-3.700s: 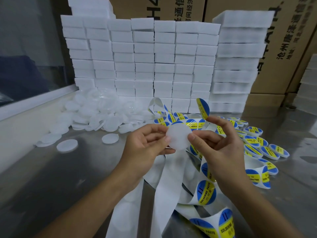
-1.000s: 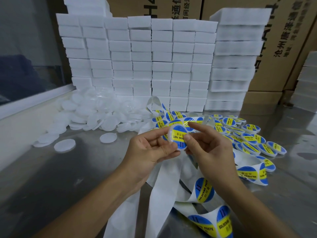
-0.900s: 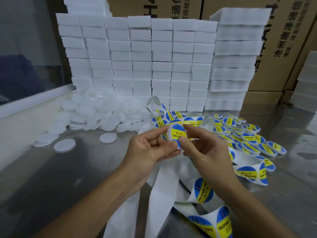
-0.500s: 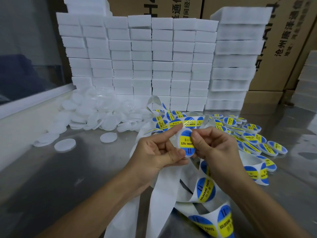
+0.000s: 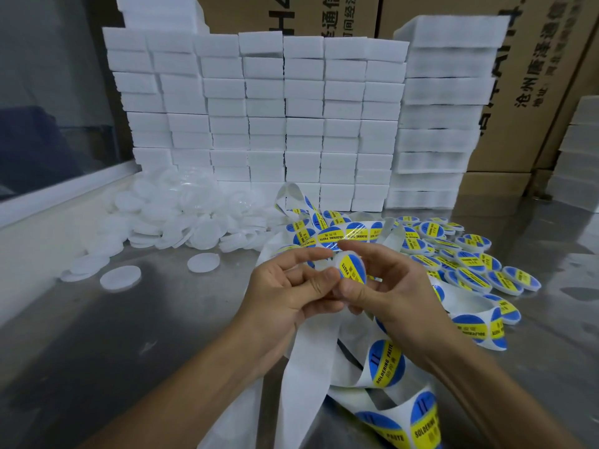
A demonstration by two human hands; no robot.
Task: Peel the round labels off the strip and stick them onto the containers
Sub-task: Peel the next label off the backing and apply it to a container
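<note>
Both grips are closing around one small round container held in the air above the counter: the left hand is pinching its left edge between thumb and forefinger, while the right hand is curling around its right side, thumb pressing low on the blue-and-yellow label. The sticking step looks to be finishing, the label apparently being smoothed down. Next, I judge, the container is going to the labelled pile, and a fresh label is wanted from the strip trailing below the hands.
</note>
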